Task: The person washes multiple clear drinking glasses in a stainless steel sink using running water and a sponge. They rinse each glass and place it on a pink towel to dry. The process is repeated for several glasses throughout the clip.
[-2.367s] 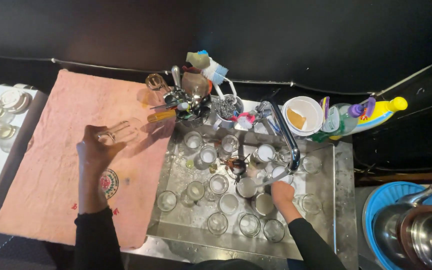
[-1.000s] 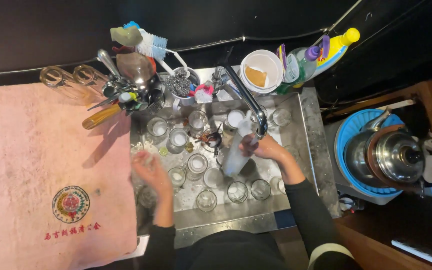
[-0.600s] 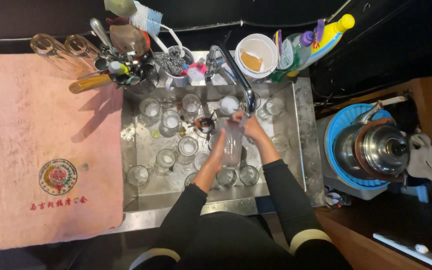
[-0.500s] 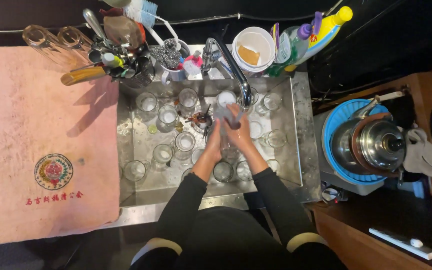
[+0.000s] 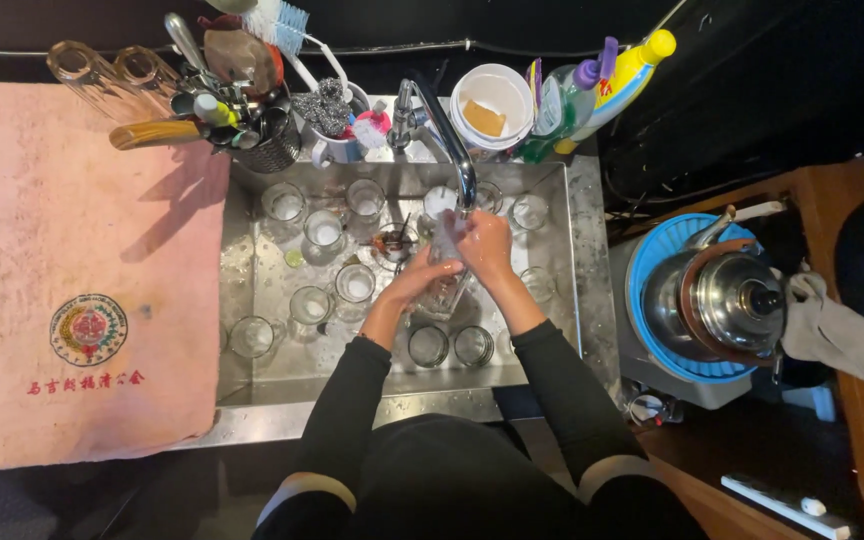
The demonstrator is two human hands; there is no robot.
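Clear and tall, a drinking glass (image 5: 445, 262) sits gripped between the left hand (image 5: 414, 283) at its base and the right hand (image 5: 484, 246) near its rim, under the faucet (image 5: 449, 150) over the steel sink (image 5: 252, 270).

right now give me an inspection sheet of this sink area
surface: steel sink, wet; pink towel spread flat to its left
job's things: tall clear glass held under the faucet
clutter: many glasses upright in the sink basin; two glasses lying at the towel's top edge; utensil holder; detergent bottles; white tub
hands: left hand and right hand both grip the glass
cables: thin cable along the dark wall
surroundings: metal kettle on a blue basin, right of the sink
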